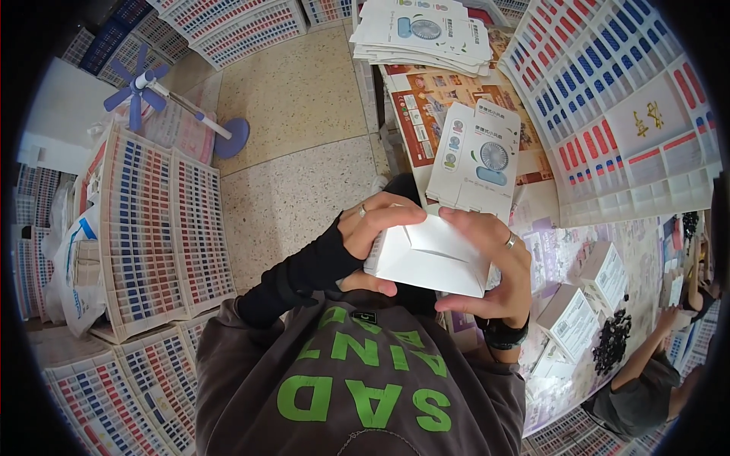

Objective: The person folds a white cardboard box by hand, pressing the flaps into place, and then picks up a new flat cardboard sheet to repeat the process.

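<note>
A white cardboard box [430, 267] is held in front of my chest between both hands, its end with folded flaps facing up. My left hand [378, 235] grips the left side, fingers over the far edge and thumb on the near side. At the right end, my right hand [498, 262] is closed round the box, with its thumb and fingers at opposite edges. A thin seam runs between the flaps. Just beyond my hands, flattened printed fan boxes [475, 163] lie on the table. The inside of the held box is hidden.
A stack of flat cartons [422, 38] lies at the table's far end. White crates [608, 91] stand at right, near assembled boxes [569, 323] and small black parts [610, 346]. Another person [635, 395] sits at lower right. Crates [144, 228] and a purple fan [137, 90] stand left.
</note>
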Tool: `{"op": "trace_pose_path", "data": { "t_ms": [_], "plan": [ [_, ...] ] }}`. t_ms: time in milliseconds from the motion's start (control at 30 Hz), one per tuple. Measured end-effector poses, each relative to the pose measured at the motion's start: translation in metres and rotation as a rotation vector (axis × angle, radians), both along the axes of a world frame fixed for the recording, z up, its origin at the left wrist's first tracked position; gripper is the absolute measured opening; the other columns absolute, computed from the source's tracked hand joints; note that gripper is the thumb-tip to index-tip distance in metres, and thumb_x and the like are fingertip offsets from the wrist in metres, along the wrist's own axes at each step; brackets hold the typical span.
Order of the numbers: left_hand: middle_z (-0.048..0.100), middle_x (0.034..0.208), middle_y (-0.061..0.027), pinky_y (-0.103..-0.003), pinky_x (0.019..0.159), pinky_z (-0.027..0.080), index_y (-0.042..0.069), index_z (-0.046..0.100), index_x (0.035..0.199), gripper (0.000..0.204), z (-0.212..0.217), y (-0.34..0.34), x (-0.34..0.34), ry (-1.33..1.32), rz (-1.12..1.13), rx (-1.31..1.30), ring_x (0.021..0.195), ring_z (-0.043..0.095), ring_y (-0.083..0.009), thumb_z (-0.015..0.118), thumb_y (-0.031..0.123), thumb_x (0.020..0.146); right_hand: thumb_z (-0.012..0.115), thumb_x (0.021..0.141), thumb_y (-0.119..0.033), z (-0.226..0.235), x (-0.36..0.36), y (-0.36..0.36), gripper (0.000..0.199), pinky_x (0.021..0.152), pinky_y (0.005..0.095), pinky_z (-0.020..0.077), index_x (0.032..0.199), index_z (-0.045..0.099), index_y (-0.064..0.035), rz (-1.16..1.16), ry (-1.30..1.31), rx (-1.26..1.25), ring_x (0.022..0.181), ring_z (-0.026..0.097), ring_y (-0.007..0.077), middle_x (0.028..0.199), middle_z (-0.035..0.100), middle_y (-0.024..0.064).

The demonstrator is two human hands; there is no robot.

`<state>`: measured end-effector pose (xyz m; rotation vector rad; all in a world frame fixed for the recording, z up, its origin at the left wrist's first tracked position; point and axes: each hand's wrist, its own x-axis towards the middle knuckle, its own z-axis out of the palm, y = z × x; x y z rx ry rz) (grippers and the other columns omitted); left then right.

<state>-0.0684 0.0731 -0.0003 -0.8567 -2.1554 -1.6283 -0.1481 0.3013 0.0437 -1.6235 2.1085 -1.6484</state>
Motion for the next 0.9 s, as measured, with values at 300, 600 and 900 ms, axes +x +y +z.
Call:
{"op": "trace_pose_path", "data": {
  "t_ms": [300, 600, 900],
  "plan": [
    [0.039, 0.137, -0.0268, -0.047, 0.107, 0.031, 0.003, 0.03, 0.146, 0.085, 0.001, -0.011, -0.028, -0.157, 0.187, 0.318, 0.132, 0.035, -0.0423, 0.061, 0.053, 0.085, 0.063, 0.078, -0.029, 0.018, 0.042, 0.13, 0.055, 0.079, 0.0433, 0.0531, 0.115, 0.056, 0.0101, -1.14, 0.208, -0.852, 0.092, 0.063, 0.0317, 0.106, 0.061, 0.0235],
    [0.04, 0.13, -0.0223, -0.051, 0.099, 0.037, 0.015, 0.046, 0.137, 0.081, -0.105, 0.032, -0.093, 0.08, 0.409, -0.588, 0.118, 0.041, -0.04, 0.079, 0.037, 0.066, 0.057, 0.088, -0.042, 0.0, 0.01, 0.252, 0.066, 0.075, 0.0371, 0.0549, 0.13, 0.036, 0.0038, -1.836, 0.003, -0.457, 0.085, 0.065, 0.0282, 0.101, 0.062, 0.0235],
    [0.06, 0.1, -0.0266, -0.047, 0.082, 0.049, -0.006, 0.035, 0.137, 0.09, -0.111, 0.053, -0.124, -0.435, 0.6, -0.742, 0.093, 0.059, -0.0419, 0.077, 0.032, 0.067, 0.049, 0.1, -0.029, 0.023, -0.005, 0.154, 0.043, 0.067, 0.0274, 0.0501, 0.137, 0.04, -0.0073, -1.251, -0.443, -0.088, 0.072, 0.063, 0.0148, 0.085, 0.065, 0.012]
  ]
}}
